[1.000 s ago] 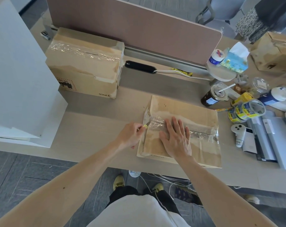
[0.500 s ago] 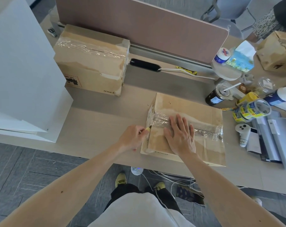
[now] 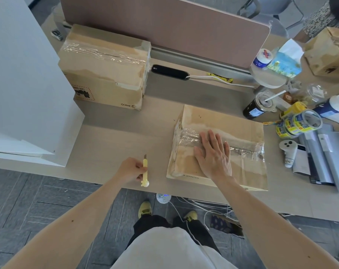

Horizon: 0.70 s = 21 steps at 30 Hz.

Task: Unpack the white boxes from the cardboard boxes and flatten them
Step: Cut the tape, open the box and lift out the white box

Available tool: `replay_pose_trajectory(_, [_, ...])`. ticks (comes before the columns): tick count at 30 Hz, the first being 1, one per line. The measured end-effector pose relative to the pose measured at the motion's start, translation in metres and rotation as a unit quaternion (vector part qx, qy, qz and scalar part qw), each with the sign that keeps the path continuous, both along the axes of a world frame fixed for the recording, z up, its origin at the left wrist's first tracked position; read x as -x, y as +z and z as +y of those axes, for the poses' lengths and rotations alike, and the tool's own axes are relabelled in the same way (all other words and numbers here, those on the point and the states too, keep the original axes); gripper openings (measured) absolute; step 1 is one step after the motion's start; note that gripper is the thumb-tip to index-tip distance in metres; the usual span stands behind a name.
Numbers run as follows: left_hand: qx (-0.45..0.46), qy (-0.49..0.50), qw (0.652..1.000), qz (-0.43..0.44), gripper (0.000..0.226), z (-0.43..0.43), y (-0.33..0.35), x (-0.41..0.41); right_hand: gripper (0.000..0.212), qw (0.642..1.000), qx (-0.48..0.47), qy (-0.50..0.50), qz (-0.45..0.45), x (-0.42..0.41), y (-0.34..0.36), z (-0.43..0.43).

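Work barely begun: your right hand [image 3: 213,156] presses flat, fingers straight, on the taped near cardboard box [image 3: 223,121] at the desk [image 3: 116,140] edge, your left hand [image 3: 128,170] grips a yellow cutter [image 3: 145,170] beside it, and the second cardboard box [image 3: 106,74] behind looks sealed.

Upside-down "PICO" logo + part-legible "UN…" stamp on front face of big taped brown cardboard box [image 3: 106,74], well beyond left hand [image 3: 130,170]; faint "PICO" on near edge of flat brown cardboard box [image 3: 223,121] under right hand [image 3: 213,158].
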<state>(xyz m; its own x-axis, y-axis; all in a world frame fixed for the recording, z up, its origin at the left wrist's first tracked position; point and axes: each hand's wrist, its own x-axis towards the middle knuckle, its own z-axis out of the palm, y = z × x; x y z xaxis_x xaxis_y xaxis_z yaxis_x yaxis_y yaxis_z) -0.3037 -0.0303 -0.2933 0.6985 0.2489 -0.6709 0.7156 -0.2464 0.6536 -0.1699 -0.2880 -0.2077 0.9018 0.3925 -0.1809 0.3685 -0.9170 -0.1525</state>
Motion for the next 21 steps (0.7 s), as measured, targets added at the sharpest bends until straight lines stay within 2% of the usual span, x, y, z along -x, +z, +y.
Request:
replay_pose_trajectory(6, [-0.04, -0.028, 0.998, 0.028, 0.029, -0.002, -0.007, 0.006, 0.061, 1.0, -0.002, 0.0, 0.003, 0.0, 0.001, -0.001])
replay_pose_trajectory(10, [-0.092, -0.031, 0.994, 0.04, 0.03, -0.002, -0.011, 0.002, 0.069, 1.0, -0.004, 0.0, 0.006, 0.0, 0.001, -0.001])
replay_pose_trajectory(14, [-0.127, -0.025, 0.991, 0.039, 0.045, -0.001, -0.004, -0.003, 0.071, 1.0, -0.014, 0.007, 0.01, 0.001, 0.003, -0.002])
replay_pose_trajectory(17, [-0.183, -0.005, 0.983, 0.004, 0.043, -0.001, 0.013, -0.024, 0.076, 0.999, -0.045, 0.013, 0.023, 0.001, 0.006, -0.005])
replay_pose_trajectory(19, [-0.206, 0.019, 0.977, -0.056, 0.036, -0.005, 0.035, -0.048, 0.076, 0.995, -0.087, 0.012, 0.041, -0.002, 0.01, -0.009])
replay_pose_trajectory(21, [-0.196, 0.032, 0.97, -0.138, 0.033, -0.013, 0.061, -0.08, 0.064, 0.989, -0.132, -0.006, 0.063, -0.005, 0.016, -0.017])
